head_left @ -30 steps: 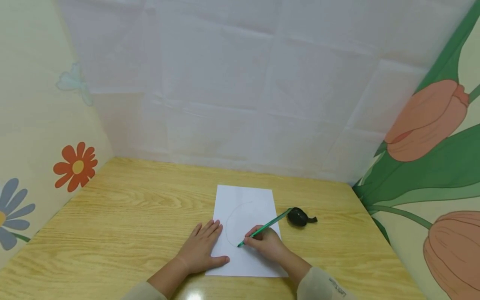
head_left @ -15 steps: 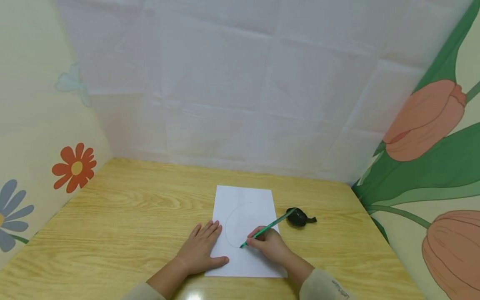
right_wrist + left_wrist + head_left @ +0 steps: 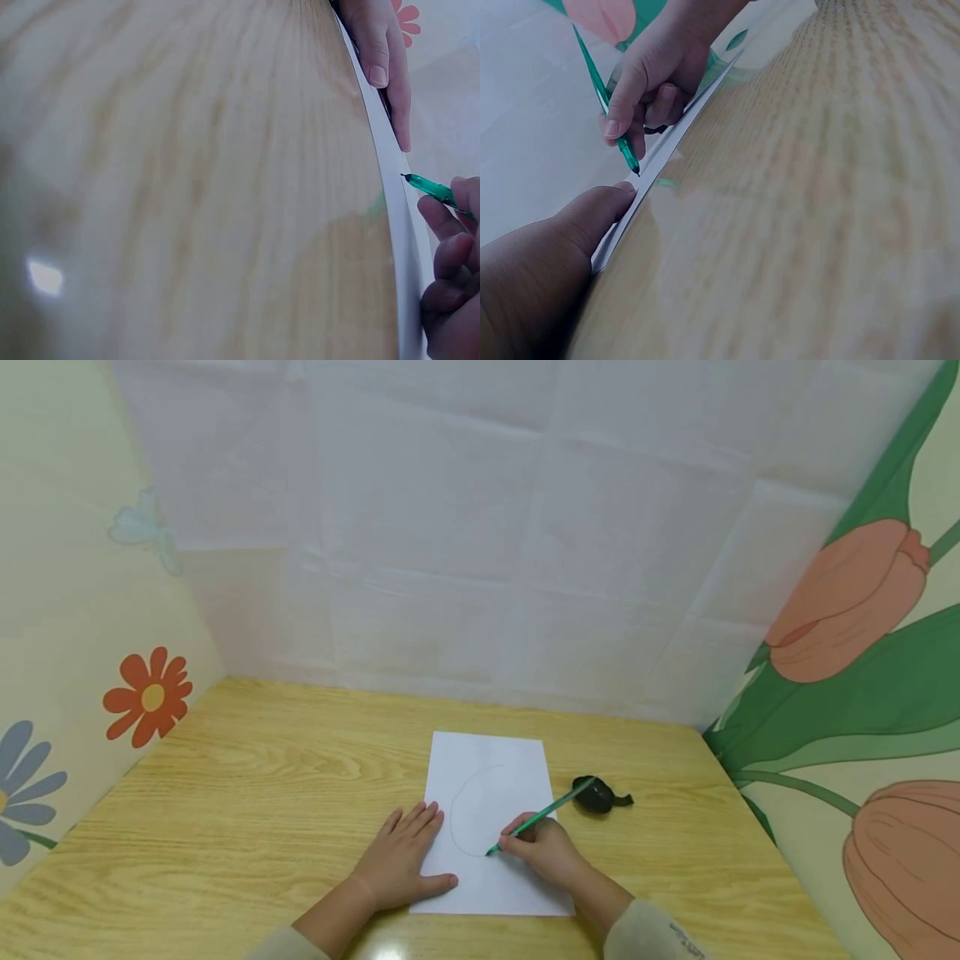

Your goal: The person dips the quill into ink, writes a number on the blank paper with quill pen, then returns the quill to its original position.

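Note:
A white sheet of paper lies on the wooden table. On it runs a thin curved line, open toward the right like a large C. My right hand pinches a green pen between thumb and fingers, its dark tip touching the paper at the lower end of the curve. In the left wrist view the pen slants up from its tip. My left hand rests flat on the paper's left edge, fingers straight and thumb spread on the sheet.
Just right of the paper lies a small black rounded object with a short tail; its kind is unclear. The wooden table meets a white sheet-covered wall behind. Flower-printed panels stand at both sides.
My right hand and the pen have moved slightly right, lengthening the curve's lower end. The left hand stays in place on the paper.

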Demonstrator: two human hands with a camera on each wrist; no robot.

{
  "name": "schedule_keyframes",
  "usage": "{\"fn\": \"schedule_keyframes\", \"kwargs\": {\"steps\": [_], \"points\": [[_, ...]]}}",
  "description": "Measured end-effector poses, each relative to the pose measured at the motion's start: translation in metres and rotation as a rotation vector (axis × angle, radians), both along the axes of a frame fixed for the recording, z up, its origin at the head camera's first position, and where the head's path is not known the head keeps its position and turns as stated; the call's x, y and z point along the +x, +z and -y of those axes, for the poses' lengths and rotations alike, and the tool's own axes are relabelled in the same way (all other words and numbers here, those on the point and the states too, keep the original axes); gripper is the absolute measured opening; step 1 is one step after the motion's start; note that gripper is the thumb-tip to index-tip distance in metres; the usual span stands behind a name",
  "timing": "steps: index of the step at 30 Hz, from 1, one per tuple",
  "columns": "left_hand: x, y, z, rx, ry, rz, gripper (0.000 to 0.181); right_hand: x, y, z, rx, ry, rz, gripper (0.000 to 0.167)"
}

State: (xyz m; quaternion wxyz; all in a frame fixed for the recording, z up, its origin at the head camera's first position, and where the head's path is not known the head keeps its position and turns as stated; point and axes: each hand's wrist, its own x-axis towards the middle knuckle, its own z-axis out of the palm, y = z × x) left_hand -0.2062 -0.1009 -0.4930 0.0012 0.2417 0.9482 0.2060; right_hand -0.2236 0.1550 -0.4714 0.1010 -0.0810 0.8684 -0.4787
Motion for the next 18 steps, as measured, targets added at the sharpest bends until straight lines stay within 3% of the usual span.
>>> {"fn": "schedule_keyframes", "kwargs": {"steps": [18], "points": [[0.0008,0.0005,0.0004,0.008,0.001,0.004,0.099,-0.0016,0.0003,-0.0088,-0.029,-0.036,0.015,0.019]]}}
